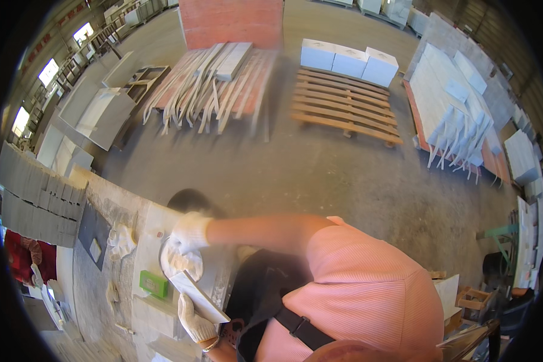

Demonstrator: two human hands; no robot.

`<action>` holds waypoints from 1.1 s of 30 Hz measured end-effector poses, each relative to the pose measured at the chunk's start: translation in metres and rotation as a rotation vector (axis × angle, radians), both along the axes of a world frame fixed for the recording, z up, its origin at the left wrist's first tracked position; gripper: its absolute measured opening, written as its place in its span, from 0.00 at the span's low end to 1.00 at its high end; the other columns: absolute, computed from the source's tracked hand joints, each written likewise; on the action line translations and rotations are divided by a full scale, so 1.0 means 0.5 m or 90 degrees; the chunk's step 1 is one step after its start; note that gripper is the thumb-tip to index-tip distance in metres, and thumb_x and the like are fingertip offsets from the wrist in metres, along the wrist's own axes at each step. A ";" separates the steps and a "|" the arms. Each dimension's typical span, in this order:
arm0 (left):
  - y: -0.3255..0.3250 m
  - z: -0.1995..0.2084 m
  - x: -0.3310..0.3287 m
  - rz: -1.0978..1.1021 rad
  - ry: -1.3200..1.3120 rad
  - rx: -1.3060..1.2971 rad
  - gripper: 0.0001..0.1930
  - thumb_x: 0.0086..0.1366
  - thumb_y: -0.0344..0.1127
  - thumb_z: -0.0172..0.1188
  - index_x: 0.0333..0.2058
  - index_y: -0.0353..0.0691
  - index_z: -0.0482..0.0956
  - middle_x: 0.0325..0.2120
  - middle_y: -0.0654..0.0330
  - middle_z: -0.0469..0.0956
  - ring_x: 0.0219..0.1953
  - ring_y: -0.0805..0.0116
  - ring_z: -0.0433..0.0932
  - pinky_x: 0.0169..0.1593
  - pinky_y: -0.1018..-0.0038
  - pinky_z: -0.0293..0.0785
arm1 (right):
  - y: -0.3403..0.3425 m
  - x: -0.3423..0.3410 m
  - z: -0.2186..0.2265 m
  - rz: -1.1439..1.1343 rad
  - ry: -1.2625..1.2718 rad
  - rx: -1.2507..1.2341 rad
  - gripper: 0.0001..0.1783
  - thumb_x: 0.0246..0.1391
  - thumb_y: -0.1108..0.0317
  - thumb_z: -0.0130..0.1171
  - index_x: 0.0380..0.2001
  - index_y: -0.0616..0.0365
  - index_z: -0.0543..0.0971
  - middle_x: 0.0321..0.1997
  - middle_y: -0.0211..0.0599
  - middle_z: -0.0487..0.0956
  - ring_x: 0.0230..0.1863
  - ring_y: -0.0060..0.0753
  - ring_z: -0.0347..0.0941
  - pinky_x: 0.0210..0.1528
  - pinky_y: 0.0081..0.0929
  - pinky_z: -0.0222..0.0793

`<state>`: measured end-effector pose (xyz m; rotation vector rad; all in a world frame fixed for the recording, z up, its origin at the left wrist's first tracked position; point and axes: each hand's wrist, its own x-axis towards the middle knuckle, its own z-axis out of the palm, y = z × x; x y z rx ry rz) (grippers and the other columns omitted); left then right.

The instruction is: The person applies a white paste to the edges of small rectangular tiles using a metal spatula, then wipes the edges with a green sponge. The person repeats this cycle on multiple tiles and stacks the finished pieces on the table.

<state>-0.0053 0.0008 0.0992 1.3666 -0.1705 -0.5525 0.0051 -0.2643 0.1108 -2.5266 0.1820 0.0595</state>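
My left hand [195, 321], in a white knitted glove, grips a narrow white slab [200, 298] that lies tilted at the near edge of the workbench. Its upper end reaches to a round, pale dish [163, 258]. Cream-coloured, lumpy material [185, 263] fills the dish; whether it is cloth or paste I cannot tell. Over the dish's far rim, my right hand [190, 231] is gloved too, its fingers curled downward. What they hold, if anything, is hidden. A bright green box [154, 283] sits beside the dish. My pink sleeve and a dark strap fill the lower right.
On the bench [90, 289] lie a crumpled white cloth or glove [122, 242] and a dark sheet [93, 232]. Grey slabs [39, 196] are stacked at the left, near a person in red [19, 256]. Across the floor stand a wooden pallet [347, 102] with white blocks and several strips [202, 87].
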 end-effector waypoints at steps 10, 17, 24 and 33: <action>0.145 0.116 -0.009 -0.091 -0.151 0.225 0.19 0.73 0.43 0.56 0.45 0.29 0.83 0.32 0.62 0.82 0.34 0.74 0.77 0.39 0.75 0.74 | 0.040 -0.019 -0.012 -0.010 -0.055 -0.077 0.13 0.57 0.58 0.63 0.41 0.47 0.88 0.42 0.43 0.88 0.42 0.49 0.86 0.44 0.47 0.81; 0.265 0.151 0.035 -0.114 -0.198 0.384 0.22 0.67 0.48 0.66 0.46 0.32 0.85 0.35 0.62 0.84 0.38 0.72 0.77 0.48 0.71 0.75 | -0.005 -0.075 -0.006 -0.022 -0.310 -0.120 0.18 0.55 0.66 0.68 0.50 0.49 0.86 0.39 0.41 0.85 0.40 0.47 0.82 0.44 0.37 0.77; 0.271 0.220 0.193 -0.288 -0.324 0.662 0.21 0.67 0.53 0.63 0.49 0.46 0.87 0.40 0.58 0.88 0.40 0.65 0.83 0.48 0.67 0.78 | 0.043 -0.110 -0.049 -0.144 -0.204 0.329 0.11 0.63 0.72 0.64 0.48 0.60 0.84 0.39 0.26 0.85 0.39 0.18 0.79 0.40 0.22 0.74; 0.153 0.186 0.322 -0.572 -0.595 0.826 0.16 0.68 0.52 0.59 0.49 0.59 0.87 0.45 0.61 0.85 0.48 0.56 0.81 0.52 0.61 0.75 | 0.099 -0.137 -0.036 -0.154 -0.114 0.533 0.10 0.63 0.71 0.66 0.46 0.60 0.84 0.42 0.25 0.83 0.44 0.16 0.75 0.48 0.19 0.70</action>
